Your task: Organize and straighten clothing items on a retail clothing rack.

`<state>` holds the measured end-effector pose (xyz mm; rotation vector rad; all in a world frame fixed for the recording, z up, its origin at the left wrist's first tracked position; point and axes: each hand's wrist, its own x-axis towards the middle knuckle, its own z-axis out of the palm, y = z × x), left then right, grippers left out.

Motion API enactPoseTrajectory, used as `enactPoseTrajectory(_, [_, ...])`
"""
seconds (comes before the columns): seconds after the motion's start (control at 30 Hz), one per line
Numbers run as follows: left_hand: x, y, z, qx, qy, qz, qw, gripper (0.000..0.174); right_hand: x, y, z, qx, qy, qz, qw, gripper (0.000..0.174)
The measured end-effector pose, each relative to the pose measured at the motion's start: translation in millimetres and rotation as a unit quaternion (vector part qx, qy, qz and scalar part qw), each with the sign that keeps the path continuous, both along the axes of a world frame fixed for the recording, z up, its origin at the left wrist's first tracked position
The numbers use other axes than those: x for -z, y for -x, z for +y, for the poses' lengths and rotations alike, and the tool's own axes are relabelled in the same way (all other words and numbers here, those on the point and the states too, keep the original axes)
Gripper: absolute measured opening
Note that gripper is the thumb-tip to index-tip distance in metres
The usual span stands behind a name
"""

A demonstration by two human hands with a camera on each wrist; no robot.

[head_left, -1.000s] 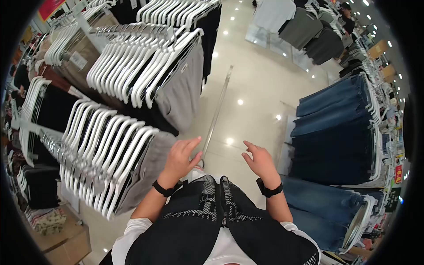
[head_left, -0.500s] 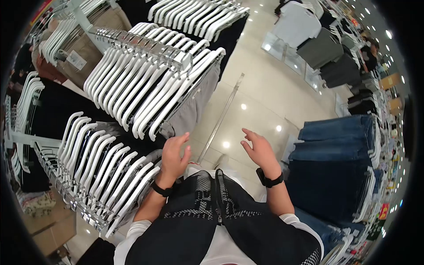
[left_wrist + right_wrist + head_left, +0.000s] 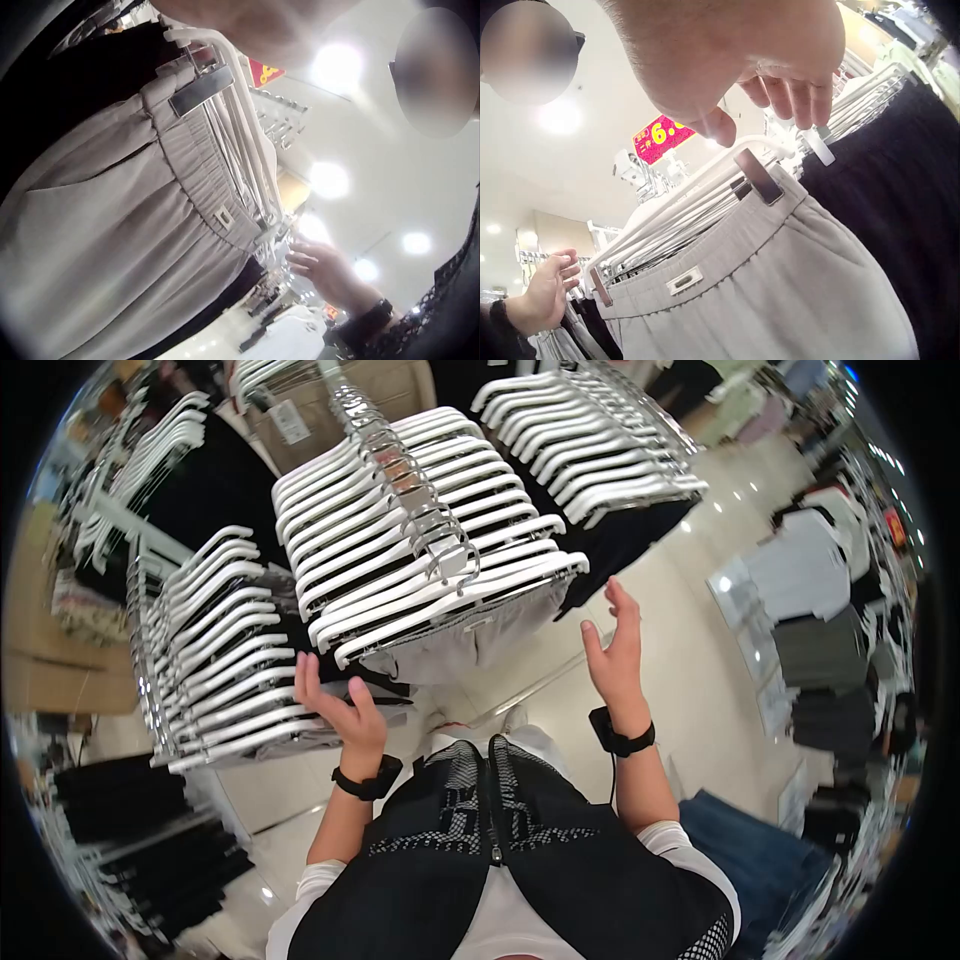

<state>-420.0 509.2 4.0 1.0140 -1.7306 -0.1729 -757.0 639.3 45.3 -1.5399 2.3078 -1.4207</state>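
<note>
**Hands moved wider apart, and grey trousers brought between them**

Compared with the earlier frame, the left hand (image 3: 340, 710) is shifted outward, and the right hand (image 3: 618, 655) is moved outward and farther forward. The view is turned too, so the front row of white hangers (image 3: 400, 525) is now seen ahead of both hands.

Both hands are held wide, with the thumbs kept apart from the fingers. By the right hand the fingers are a little bent. Between the hands, slightly forward of them, the grey trousers (image 3: 480, 645) are hung from the front hanger (image 3: 480, 592). Their waistband is fastened by metal clips (image 3: 757, 176), and one clip is seen just below the right hand. A small label (image 3: 685, 281) is fixed at the middle of the waistband.

Near the left fingers, another row of hangers (image 3: 225, 650) is seen; whether it is touched cannot be told. Forward of the right hand, black trousers (image 3: 620, 545) are hung under more hangers. Behind the right hand, on its outer side, blue jeans (image 3: 755, 850) are seen. On each wrist a black band is worn.
</note>
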Motion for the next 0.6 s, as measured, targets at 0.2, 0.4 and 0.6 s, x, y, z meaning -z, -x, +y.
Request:
enactPoseTrajectory(0.2, [-5.0, 18.8, -0.8, 0.019, -0.151, 0.088, 0.984, 0.059, 4.0, 49.7, -44.5, -0.161, -0.001, -0.061, 0.985, 0.065])
enactPoseTrajectory(0.4, [-13.4, 29.1, 10.4, -0.013, -0.186, 0.167, 0.968, 0.053, 15.8, 41.7, -58.0, -0.170, 0.028, -0.116, 0.978, 0.060])
enactPoseTrajectory(0.6, [-20.4, 31.2, 15.5, -0.078, -0.211, 0.112, 0.968, 0.064, 4.9, 54.6, -56.9, -0.170, 0.009, -0.170, 0.971, 0.034])
